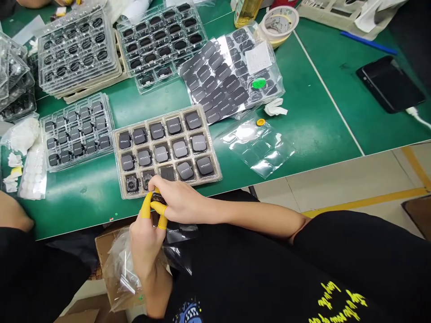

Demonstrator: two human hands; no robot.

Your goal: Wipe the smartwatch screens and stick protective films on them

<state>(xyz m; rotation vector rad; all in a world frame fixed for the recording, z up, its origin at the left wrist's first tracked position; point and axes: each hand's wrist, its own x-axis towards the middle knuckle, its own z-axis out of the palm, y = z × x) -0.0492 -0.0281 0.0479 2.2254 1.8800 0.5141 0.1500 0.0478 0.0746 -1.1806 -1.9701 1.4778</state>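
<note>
My left hand [146, 240], with yellow finger cots, and my right hand [183, 202], with a yellow-covered fingertip, meet at the table's front edge. Between their fingers they hold a small dark watch-like piece [157, 197], partly hidden. Just beyond lies a beige tray [218, 172]. Most of its pockets hold square black pieces with printed tops, such as one piece [205, 166] at the right. Two front-left pockets hold pieces showing round sensor backs, like this one [131, 184]. A flat dark square [167, 173] sits in the front middle pocket. A glossy sheet with dark labels [182, 233] hangs below my right wrist.
Clear trays [77, 130] of dark pieces stand at left, stacked trays [76, 49] behind. Label sheets [218, 80], a clear bag [257, 146], tape rolls [279, 22] and a phone [390, 84] lie rightward. Another person's elbow [13, 215] is at left; a cardboard box [103, 251] sits below.
</note>
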